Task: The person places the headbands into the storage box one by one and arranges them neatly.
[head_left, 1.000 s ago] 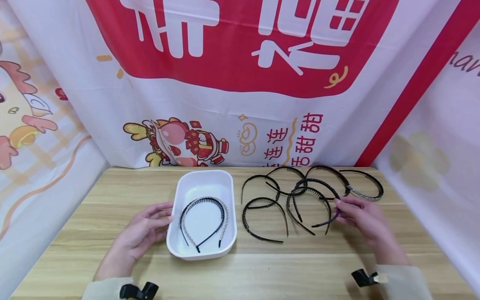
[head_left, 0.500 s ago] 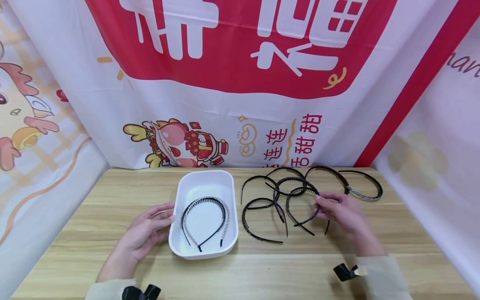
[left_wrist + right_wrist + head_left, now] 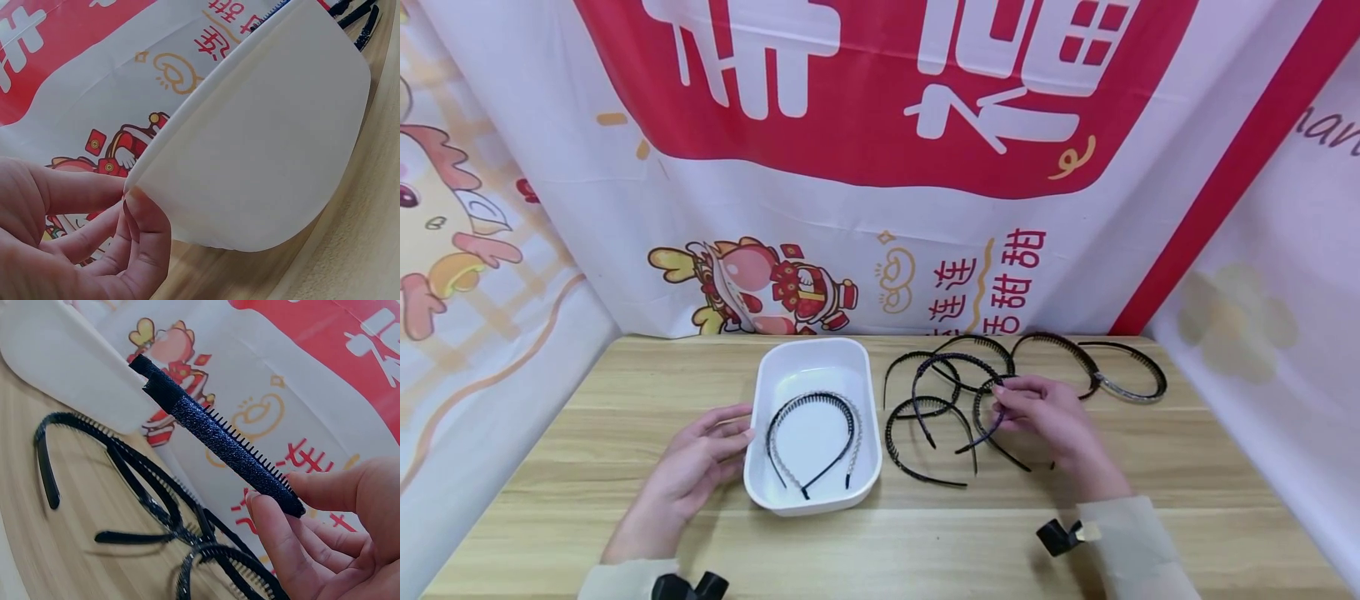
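Note:
My left hand (image 3: 696, 462) pinches the left rim of a white plastic tub (image 3: 262, 137) between thumb and fingers. Inside the tub lie a black toothed headband (image 3: 827, 472) and a pale beaded one (image 3: 858, 442), overlapping each other. A glittery dark blue headband (image 3: 215, 444), with a row of teeth along its inner side, is pinched by one side in my right hand (image 3: 1048, 421). It is held above other black headbands (image 3: 128, 453), its two black-capped ends pointing toward the tub in the right wrist view.
Several black headbands overlap right of the tub, the nearest headband (image 3: 925, 480) lying at the front. Farther right, a headband with a silvery sparkling band (image 3: 1131, 397) lies near the back edge. A printed cloth (image 3: 887, 167) hangs behind the wooden table (image 3: 925, 550).
My right hand has carried the glittery headband leftward over the others, toward the tub. The tub has shifted slightly right with my left hand still at its rim.

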A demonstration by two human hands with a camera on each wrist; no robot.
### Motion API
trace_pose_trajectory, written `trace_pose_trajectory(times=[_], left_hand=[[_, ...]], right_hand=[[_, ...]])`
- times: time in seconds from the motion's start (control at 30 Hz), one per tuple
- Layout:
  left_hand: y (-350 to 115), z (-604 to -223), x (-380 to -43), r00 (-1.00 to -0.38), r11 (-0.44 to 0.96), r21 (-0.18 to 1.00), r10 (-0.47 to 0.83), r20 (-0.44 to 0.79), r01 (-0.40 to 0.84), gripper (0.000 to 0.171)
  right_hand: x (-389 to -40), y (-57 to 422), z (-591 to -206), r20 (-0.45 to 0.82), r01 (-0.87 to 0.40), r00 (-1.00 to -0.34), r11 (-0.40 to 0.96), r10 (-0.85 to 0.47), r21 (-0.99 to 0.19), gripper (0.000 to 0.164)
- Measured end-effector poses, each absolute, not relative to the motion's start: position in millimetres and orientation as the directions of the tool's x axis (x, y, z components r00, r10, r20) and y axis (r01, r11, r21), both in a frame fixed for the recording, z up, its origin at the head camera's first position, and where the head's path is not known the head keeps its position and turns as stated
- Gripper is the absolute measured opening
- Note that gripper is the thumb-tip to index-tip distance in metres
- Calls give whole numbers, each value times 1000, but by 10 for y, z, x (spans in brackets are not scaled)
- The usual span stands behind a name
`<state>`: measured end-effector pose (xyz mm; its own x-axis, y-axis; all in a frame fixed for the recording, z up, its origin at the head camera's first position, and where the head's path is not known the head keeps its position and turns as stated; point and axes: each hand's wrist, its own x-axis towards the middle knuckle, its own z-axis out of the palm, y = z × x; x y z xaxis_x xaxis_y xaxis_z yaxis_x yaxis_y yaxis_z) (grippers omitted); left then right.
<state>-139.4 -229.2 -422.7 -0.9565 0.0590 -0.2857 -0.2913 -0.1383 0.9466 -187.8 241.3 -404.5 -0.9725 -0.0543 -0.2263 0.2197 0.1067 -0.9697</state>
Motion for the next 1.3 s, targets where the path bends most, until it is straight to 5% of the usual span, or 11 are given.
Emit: trace_pose_trajectory(times=[1.3], left_hand=[[-2207,-4202,-1373,-952,-69,950,-25,-307,-304,59]], right_hand=[[-2152,1008,-3892,-190,137,-953,222,-236,-965,27]])
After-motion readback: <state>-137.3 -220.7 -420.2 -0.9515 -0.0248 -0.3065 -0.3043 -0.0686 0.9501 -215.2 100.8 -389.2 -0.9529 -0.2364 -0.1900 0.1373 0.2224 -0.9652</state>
